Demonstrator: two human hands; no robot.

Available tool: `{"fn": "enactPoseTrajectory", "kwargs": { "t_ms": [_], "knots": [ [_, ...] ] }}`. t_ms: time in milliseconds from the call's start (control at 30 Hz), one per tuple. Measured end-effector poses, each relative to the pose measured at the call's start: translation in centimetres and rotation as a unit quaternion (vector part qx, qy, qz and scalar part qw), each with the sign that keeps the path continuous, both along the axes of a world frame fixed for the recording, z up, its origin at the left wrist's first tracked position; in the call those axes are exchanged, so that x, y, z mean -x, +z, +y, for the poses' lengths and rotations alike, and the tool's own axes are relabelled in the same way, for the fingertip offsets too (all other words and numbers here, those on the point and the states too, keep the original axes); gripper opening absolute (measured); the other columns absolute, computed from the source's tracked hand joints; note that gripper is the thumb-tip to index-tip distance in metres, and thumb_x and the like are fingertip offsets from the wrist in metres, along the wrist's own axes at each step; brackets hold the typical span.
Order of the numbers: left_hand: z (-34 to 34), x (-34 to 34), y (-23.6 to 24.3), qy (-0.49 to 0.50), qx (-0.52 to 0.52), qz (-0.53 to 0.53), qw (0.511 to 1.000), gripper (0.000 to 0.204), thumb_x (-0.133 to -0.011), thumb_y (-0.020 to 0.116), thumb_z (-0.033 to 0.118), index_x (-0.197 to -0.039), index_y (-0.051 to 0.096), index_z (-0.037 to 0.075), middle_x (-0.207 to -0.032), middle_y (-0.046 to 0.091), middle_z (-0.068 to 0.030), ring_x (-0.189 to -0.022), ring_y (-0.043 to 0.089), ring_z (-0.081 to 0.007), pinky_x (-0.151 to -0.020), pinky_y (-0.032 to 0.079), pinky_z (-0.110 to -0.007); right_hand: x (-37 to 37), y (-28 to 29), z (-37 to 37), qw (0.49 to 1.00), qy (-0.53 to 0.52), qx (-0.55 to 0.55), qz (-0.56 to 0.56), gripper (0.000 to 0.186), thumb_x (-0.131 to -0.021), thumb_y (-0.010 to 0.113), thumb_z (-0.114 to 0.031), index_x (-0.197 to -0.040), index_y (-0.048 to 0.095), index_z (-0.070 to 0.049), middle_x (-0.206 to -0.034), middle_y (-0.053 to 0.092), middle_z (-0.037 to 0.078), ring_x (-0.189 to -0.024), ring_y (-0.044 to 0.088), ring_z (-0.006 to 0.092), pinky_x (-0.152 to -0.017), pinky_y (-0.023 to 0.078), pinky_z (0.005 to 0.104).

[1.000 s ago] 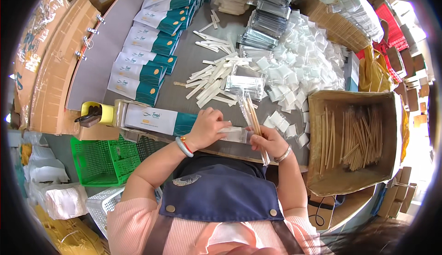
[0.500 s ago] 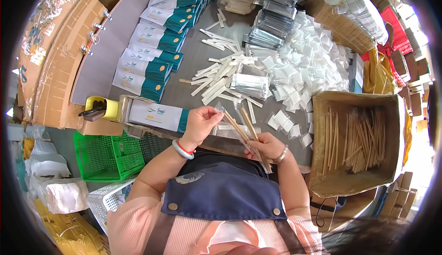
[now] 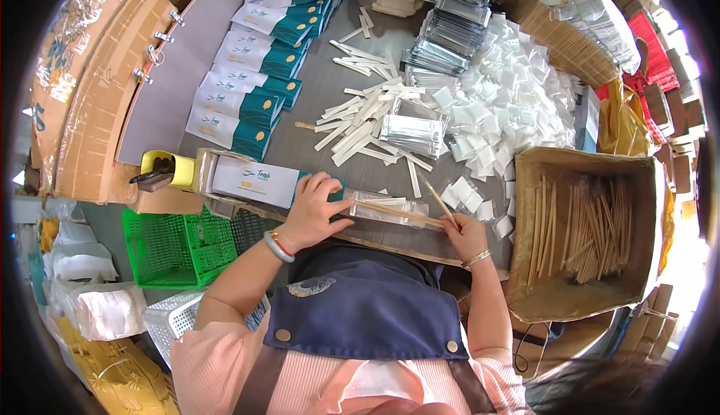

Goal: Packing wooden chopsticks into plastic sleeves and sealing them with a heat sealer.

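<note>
My left hand has its fingers spread at the teal end of a white-and-teal carton by the table's front edge. Its fingertips rest on or just over that end. My right hand is closed on thin wooden sticks. One wooden stick slants left from it, its far end beside my left hand. Another shorter-looking stick points up and away. Beneath the first lies a clear plastic sleeve with pale contents too small to tell.
White strips lie loose mid-table, beside stacked silvery packets and a heap of small white sachets. White-and-teal cartons line the left. A cardboard box of wooden sticks stands right; a green basket stands lower left.
My left hand has let go of the wrapped sticks and moved left to the carton, its fingers spreading. My right hand has shifted right with the sticks, one now turned leftward.
</note>
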State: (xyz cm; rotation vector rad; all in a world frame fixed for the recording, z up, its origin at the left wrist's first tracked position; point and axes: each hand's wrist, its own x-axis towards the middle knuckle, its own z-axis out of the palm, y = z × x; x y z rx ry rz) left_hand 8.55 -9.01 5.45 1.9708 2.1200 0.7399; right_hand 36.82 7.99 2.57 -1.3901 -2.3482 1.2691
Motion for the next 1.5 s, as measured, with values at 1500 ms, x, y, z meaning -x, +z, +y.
{"fn": "enactPoseTrajectory", "kwargs": {
  "t_ms": [1500],
  "knots": [
    [4.0, -0.8, 1.2, -0.161, 0.190, 0.088, 0.965, 0.033, -0.060, 0.073, 0.015, -0.092, 0.066, 0.018, -0.106, 0.054, -0.0107, -0.100, 0.049, -0.0276, -0.080, 0.040, -0.043, 7.7, 1.7, -2.3, 0.969, 0.206, -0.112, -0.079, 0.061, -0.065, 0.078, -0.033, -0.114, 0.053, -0.009, -0.084, 0.067, 0.012, -0.075, 0.065, 0.0306, -0.069, 0.052, 0.0387]
  ]
}}
